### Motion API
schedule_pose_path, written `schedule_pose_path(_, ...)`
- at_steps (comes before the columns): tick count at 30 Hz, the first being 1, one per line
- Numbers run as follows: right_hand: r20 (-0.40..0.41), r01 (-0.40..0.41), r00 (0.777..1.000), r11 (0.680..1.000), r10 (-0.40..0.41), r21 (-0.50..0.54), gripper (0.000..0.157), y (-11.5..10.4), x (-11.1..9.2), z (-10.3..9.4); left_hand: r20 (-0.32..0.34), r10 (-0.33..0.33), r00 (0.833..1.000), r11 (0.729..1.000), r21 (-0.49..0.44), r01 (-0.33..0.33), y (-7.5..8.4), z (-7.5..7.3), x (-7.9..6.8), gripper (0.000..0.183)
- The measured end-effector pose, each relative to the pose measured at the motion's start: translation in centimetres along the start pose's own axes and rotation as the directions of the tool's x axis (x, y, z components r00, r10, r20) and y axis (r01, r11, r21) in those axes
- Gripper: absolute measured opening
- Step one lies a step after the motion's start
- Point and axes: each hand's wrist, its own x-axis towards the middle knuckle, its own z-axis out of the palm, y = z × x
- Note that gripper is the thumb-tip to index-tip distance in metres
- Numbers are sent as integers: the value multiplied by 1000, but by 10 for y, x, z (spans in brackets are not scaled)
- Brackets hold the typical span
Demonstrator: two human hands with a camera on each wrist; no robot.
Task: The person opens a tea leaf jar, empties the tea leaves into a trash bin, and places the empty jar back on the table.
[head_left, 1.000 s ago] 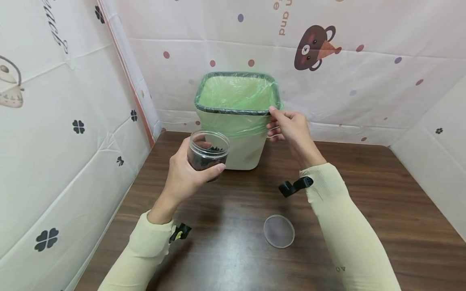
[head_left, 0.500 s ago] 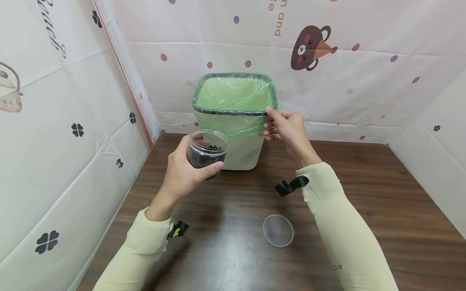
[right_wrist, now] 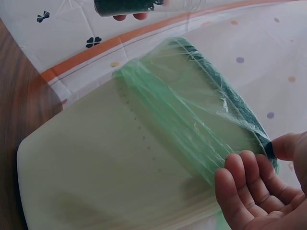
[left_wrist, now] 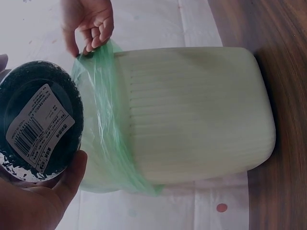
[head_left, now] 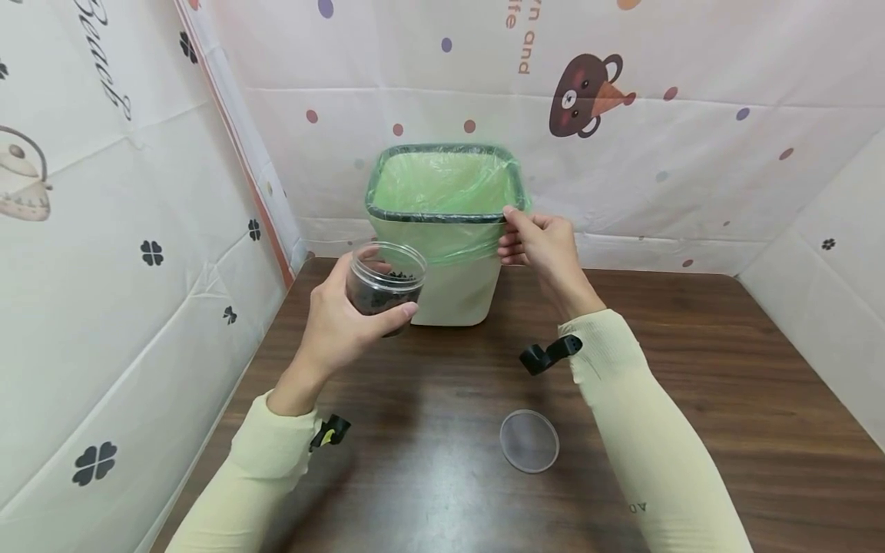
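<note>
My left hand (head_left: 340, 316) grips a clear, lidless plastic jar (head_left: 386, 286) partly filled with dark loose bits, held in front of the bin's left side and slightly tilted. A white barcode label (left_wrist: 38, 127) shows on the jar's underside in the left wrist view. Behind it stands a pale waste bin (head_left: 459, 296) lined with a thin green bag (head_left: 442, 180) folded over the dark rim. My right hand (head_left: 551, 247) pinches that rim at the front right corner, thumb on top. In the right wrist view its other fingers (right_wrist: 249, 179) curl beside the bag's outer fold.
A round clear lid (head_left: 529, 441) lies on the dark wood table (head_left: 429, 430) in front of the bin. Patterned white sheets (head_left: 290, 161) hang behind the bin and along both sides. A black wrist mount (head_left: 551, 355) sticks out from the right sleeve.
The left hand with the jar has shifted slightly left and up relative to the bin. My right hand keeps its place at the rim. The head view has shifted a little.
</note>
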Motion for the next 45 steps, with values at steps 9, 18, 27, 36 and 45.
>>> schedule_pose_path(9, -4, 11, 1000, 999, -11, 30, 31, 2, 1, 1, 6, -14, 1000, 1000, 18, 14, 3, -2, 1, 78)
schedule_pose_path(18, -6, 13, 1000, 999, -13, 49, 29, 2, 1, 0, 12, -6, 1000, 1000, 26, 6, 5, -4, 5, 79)
schedule_pose_path(27, 2, 18, 1000, 998, -19, 67, 28, 2, 0, -1, 2, 12, 1000, 998, 54, -12, 10, -5, 7, 80)
schedule_pose_path(36, 3, 16, 1000, 997, -17, 70, 29, 3, 0, -1, -1, 10, 1000, 998, 69, -10, 12, -6, 9, 80)
schedule_pose_path(45, -3, 9, 1000, 998, -9, 60, 29, 4, 0, 0, -7, 23, 1000, 997, 73, -22, 14, -7, 11, 81)
